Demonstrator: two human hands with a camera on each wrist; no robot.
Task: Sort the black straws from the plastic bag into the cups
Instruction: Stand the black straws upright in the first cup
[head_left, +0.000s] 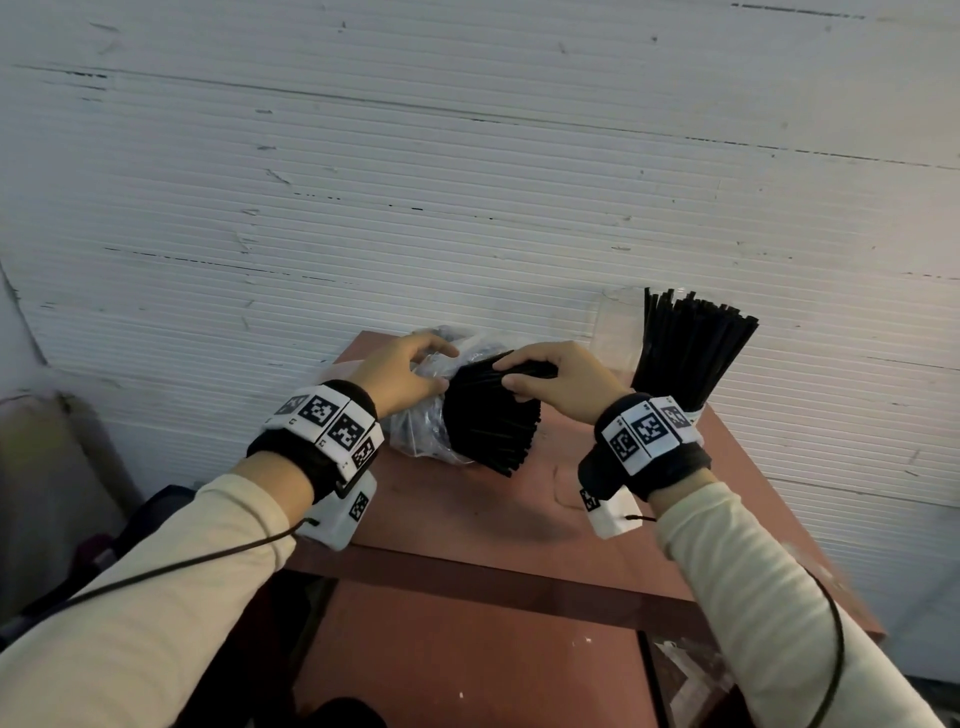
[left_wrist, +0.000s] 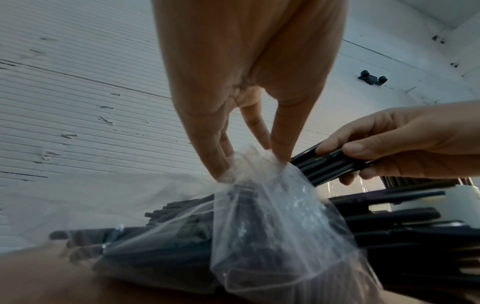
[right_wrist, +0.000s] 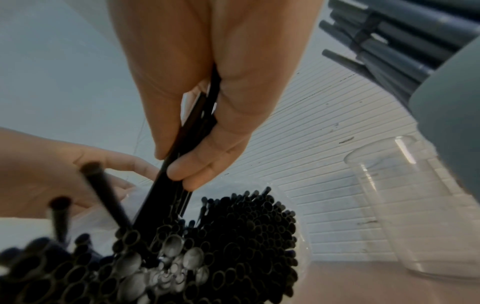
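Drawing a pinch of straws out of the bag

On the red table (head_left: 467, 519), the left hand (head_left: 400, 374) pinches the clear plastic bag (head_left: 415, 431) by its mouth while the right hand (head_left: 561, 384) closes round a few black straws (head_left: 493, 421) from the bundle; next they must lift clear and drop into the empty clear cup (right_wrist: 405, 205) or the straw-filled cup (head_left: 691, 348) behind.

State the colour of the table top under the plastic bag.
Reddish-brown. The table shows best in the head view, where the plastic bag lies on it.
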